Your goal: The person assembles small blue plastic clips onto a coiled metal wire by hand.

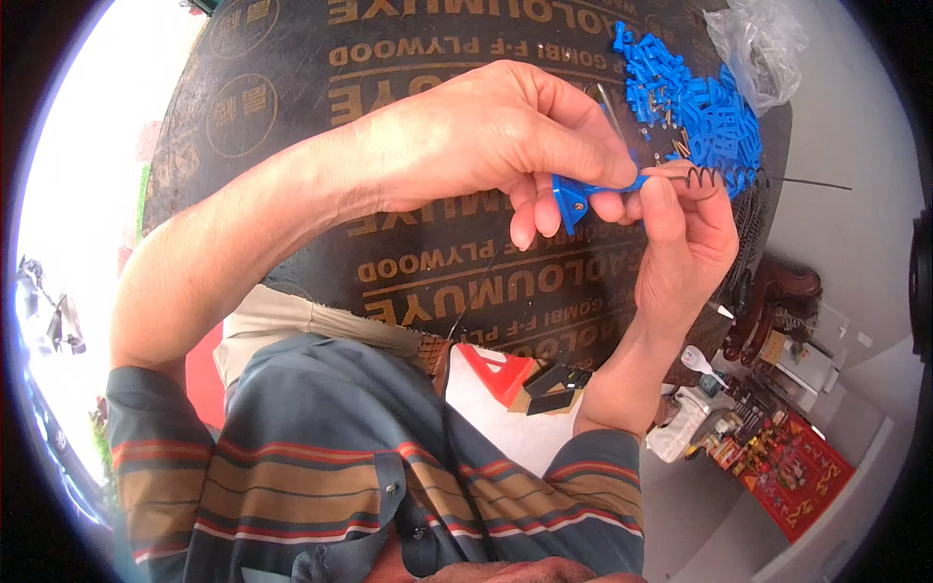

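Observation:
My left hand point(505, 141) pinches a blue plastic piece point(567, 199), whose flared end with a small brass-coloured fitting sticks out below the fingers. Meeting it from the right, my right hand point(685, 238) grips a black coiled wire point(702, 177) between thumb and fingers. A long straight end of that wire runs out to the right. Where wire and blue piece meet, my fingertips hide whether they are joined. Behind the left fingers a thin, shiny metal shaft point(609, 109) slants upward; its other end is hidden.
A heap of blue plastic parts point(714, 121) lies at the table's far right, with small brass-coloured screws point(680, 148) beside it. A clear plastic bag point(763, 49) is behind. Dark coiled wires point(746, 228) line the right edge of the printed plywood tabletop point(428, 262).

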Motion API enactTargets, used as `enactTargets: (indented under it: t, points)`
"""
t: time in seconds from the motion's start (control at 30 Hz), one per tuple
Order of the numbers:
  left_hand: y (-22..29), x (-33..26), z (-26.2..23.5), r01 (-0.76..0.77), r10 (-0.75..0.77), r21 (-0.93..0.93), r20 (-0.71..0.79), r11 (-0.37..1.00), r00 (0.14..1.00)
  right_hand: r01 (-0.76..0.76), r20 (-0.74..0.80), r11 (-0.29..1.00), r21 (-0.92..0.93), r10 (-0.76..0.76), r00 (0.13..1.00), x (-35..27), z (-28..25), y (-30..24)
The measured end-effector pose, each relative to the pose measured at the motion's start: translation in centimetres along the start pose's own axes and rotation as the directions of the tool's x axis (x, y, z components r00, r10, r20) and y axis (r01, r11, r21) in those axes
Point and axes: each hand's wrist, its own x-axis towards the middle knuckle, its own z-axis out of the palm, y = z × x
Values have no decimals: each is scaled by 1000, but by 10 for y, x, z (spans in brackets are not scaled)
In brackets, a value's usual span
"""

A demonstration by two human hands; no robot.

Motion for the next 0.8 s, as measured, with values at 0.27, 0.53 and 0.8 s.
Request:
enactTargets:
  t: [0.27,0.53,0.8]
  points:
    - [0,0,-1,41,-40,-81,12,996,999,4,-4,1000,1,-4,1000,0,2,0]
    - [0,0,-1,65,-63,-78,21,995,998,14,13,1000,3,-14,1000,0,0,3]
    - [1,-1,0,39,-38,-33,25,999,999,9,14,1000,-13,-8,1000,0,1,2]
